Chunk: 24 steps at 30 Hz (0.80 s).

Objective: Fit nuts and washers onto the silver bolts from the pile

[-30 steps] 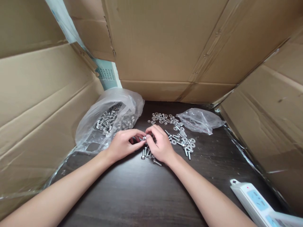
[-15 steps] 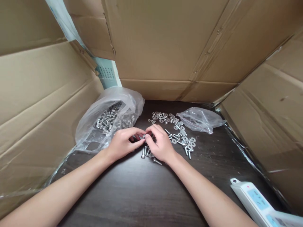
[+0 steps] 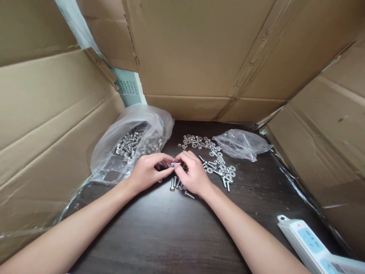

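Between my fingertips, above the table, is a small silver bolt [image 3: 176, 164] lying roughly level, its shank pointing right. My left hand [image 3: 148, 169] pinches it at the left end. My right hand [image 3: 192, 170] has its thumb and fingertips closed around the shank side. Whether a nut or washer sits on the bolt is too small to make out. Just below my right hand lie several loose bolts [image 3: 174, 184], partly covered by it. To its right, more bolts [image 3: 225, 182] are mixed with flat washers [image 3: 232, 169] and nuts.
An open clear plastic bag [image 3: 99, 152] of bolt assemblies stands at the left. A crumpled plastic bag [image 3: 242, 144] lies back right. Cardboard walls [image 3: 205, 57] enclose the dark table [image 3: 148, 236] on three sides. A white power strip [image 3: 296, 232] sits at the front right.
The bolt's shank now shows between my fingertips, where less of it was visible before. My right thumb has shifted slightly down; both hands otherwise stay in place.
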Motion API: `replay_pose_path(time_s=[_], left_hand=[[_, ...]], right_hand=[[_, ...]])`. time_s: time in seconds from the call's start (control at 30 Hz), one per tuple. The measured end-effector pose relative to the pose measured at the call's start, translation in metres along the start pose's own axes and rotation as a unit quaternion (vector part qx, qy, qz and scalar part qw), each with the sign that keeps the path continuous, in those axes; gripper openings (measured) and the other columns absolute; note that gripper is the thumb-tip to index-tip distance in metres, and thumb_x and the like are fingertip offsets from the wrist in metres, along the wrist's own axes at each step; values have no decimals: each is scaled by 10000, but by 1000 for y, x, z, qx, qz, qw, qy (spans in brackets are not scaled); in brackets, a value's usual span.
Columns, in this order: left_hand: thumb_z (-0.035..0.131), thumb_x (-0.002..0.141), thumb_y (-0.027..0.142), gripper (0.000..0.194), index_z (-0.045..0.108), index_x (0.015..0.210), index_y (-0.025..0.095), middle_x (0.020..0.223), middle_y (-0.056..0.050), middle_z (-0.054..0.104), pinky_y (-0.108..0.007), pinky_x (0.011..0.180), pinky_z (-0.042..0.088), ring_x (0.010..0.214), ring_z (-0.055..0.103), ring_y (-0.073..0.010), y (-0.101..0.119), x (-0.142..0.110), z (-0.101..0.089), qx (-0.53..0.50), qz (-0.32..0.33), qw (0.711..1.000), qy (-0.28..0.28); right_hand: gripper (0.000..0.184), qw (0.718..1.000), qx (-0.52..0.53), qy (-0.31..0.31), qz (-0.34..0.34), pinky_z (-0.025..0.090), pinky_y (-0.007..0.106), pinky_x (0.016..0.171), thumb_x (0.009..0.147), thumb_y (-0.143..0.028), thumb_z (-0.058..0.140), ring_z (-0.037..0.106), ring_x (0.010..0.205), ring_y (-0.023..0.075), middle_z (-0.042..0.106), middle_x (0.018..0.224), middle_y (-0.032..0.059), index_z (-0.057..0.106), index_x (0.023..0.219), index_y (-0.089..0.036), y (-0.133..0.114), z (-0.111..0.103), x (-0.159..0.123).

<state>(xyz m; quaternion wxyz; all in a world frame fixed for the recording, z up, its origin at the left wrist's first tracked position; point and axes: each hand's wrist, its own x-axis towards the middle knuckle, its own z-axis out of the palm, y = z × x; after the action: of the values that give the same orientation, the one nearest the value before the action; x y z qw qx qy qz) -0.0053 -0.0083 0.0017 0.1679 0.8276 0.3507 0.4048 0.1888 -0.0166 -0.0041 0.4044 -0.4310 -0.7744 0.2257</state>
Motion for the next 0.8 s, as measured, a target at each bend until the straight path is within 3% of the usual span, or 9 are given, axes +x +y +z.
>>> replay_pose_path(time_s=[0.37,0.8], left_hand=[[761,889,204,116,741,995,162,866,0,775,-175,642,549,683,704,-98,0,0,0,9,12,1000,2],[719,924,256,112,741,995,172,840,-14,772,-193,607,553,655,698,-111,3,1,0,12,8,1000,-7]], right_hand=[[211,1000,-9,-14,-10,393,351,740,965,-223,481,499,785,209,605,765,29,526,758,-220,-1,-2,0],[76,1000,-20,-4,-12,413,363,748,884,-195,480,518,806,220,587,800,36,516,823,-224,-2,-2,-1]])
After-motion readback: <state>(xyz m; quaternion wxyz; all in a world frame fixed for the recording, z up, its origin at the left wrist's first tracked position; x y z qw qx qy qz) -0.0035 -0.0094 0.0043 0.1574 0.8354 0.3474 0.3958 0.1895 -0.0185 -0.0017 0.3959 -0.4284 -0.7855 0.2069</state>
